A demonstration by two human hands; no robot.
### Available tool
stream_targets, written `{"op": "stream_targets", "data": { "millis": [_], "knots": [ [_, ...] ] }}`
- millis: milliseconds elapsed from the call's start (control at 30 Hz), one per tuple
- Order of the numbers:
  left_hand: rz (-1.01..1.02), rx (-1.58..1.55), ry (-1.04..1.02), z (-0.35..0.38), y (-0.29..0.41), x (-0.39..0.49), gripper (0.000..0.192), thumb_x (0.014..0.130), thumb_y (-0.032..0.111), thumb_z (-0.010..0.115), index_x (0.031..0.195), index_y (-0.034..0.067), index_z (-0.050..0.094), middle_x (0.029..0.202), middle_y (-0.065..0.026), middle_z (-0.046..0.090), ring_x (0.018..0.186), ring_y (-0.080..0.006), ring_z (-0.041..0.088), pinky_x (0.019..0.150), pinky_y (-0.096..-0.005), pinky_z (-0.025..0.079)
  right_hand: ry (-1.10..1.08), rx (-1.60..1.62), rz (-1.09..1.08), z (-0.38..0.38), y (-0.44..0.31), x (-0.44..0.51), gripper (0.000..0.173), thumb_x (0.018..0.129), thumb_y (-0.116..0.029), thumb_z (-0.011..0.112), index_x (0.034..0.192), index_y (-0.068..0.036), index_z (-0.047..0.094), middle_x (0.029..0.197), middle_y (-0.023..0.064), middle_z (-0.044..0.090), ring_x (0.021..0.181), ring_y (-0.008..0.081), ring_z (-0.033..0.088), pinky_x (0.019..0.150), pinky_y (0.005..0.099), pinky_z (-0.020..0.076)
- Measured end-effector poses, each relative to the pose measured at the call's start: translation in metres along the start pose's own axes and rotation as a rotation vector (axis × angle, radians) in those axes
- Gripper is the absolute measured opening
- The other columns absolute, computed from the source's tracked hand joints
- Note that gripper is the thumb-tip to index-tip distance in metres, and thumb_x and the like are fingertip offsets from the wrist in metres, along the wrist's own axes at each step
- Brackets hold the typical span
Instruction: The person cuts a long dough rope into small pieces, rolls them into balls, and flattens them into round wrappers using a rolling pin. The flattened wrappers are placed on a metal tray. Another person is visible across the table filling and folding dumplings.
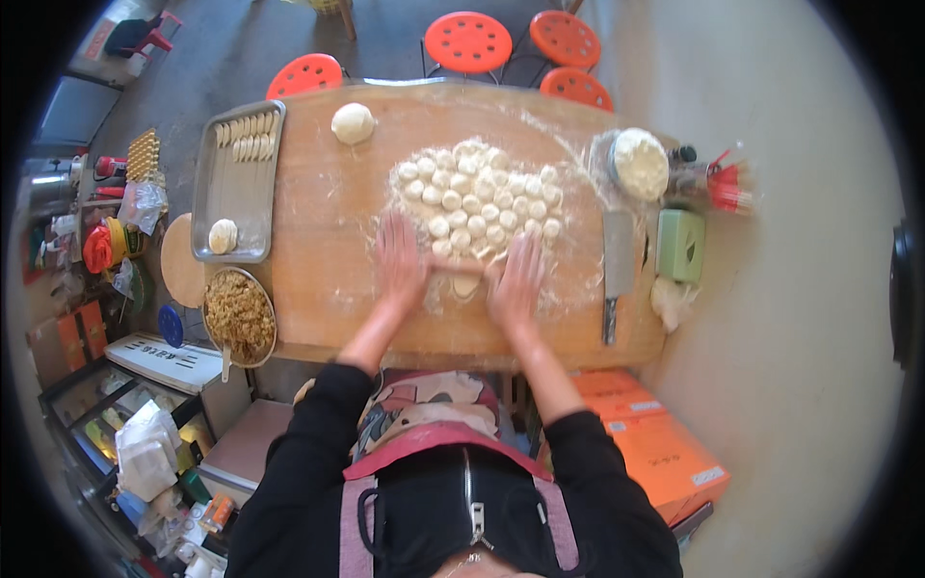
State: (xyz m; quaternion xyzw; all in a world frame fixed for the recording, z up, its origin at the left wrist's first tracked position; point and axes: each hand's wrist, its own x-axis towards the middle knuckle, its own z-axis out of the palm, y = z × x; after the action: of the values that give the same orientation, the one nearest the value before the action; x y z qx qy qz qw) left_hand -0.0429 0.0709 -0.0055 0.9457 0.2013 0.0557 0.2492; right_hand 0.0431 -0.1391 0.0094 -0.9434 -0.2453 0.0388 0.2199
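Note:
A wooden rolling pin (457, 266) lies crosswise on the floured wooden table (325, 289). Its two ends are under my left hand (402, 261) and my right hand (516, 276), palms down with fingers stretched forward. Beneath the pin's middle, a small flattened piece of dough (465, 287) shows on the near side. Just beyond my fingertips spreads a cluster of small round dough pieces (476, 225), dusted with flour. Farther off, a larger ball of dough (353, 123) rests on the table.
At left stand a metal tray (235, 184) with folded dumplings (254, 148) and stacked wrappers (223, 236), and a bowl of filling (241, 311) with a spoon. To the right are a cleaver (618, 260), a flour bowl (640, 165) and a green box (681, 246). Red stools (467, 42) stand beyond.

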Motion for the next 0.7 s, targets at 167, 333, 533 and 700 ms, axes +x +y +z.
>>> {"op": "stream_targets", "data": {
  "millis": [167, 333, 533, 700],
  "knots": [
    [0.173, -0.121, -0.23, -0.006, -0.018, -0.053, 0.101, 0.094, 0.039, 0.072, 0.166, -0.007, 0.02, 0.175, -0.0273, 0.015, 0.164, -0.0429, 0.011, 0.131, -0.0578, 0.012, -0.143, 0.038, 0.042, -0.004, 0.009, -0.038, 0.075, 0.102, -0.024, 0.061, 0.165, 0.001, 0.029, 0.172, 0.0281, 0.026, 0.16, 0.0464, 0.022, 0.128, 0.0626, 0.0183],
    [0.068, 0.022, 0.022, 0.004, 0.005, 0.032, 0.109, 0.087, 0.044, 0.077, 0.167, -0.004, 0.021, 0.176, -0.0239, 0.015, 0.165, -0.0408, 0.009, 0.131, -0.0569, 0.015, 0.012, -0.008, 0.053, -0.001, -0.004, -0.009, 0.074, 0.101, -0.02, 0.058, 0.162, 0.01, 0.028, 0.168, 0.0323, 0.031, 0.157, 0.05, 0.027, 0.128, 0.0601, 0.0208],
    [0.2, 0.02, -0.088, -0.006, -0.007, 0.011, 0.104, 0.09, 0.043, 0.074, 0.166, -0.004, 0.021, 0.175, -0.0242, 0.018, 0.163, -0.0428, 0.016, 0.132, -0.0537, 0.016, 0.002, -0.016, 0.1, 0.0, -0.015, -0.016, 0.071, 0.105, -0.023, 0.053, 0.162, 0.011, 0.028, 0.168, 0.035, 0.027, 0.157, 0.052, 0.025, 0.129, 0.0608, 0.0179],
    [0.392, -0.09, -0.172, -0.012, -0.024, -0.022, 0.1, 0.094, 0.039, 0.073, 0.166, -0.005, 0.02, 0.176, -0.0251, 0.016, 0.163, -0.0431, 0.015, 0.132, -0.0536, 0.015, -0.004, -0.021, 0.068, 0.007, -0.005, -0.053, 0.071, 0.105, -0.022, 0.053, 0.161, 0.012, 0.027, 0.168, 0.0361, 0.025, 0.158, 0.0511, 0.023, 0.13, 0.059, 0.0175]
  ]
}}
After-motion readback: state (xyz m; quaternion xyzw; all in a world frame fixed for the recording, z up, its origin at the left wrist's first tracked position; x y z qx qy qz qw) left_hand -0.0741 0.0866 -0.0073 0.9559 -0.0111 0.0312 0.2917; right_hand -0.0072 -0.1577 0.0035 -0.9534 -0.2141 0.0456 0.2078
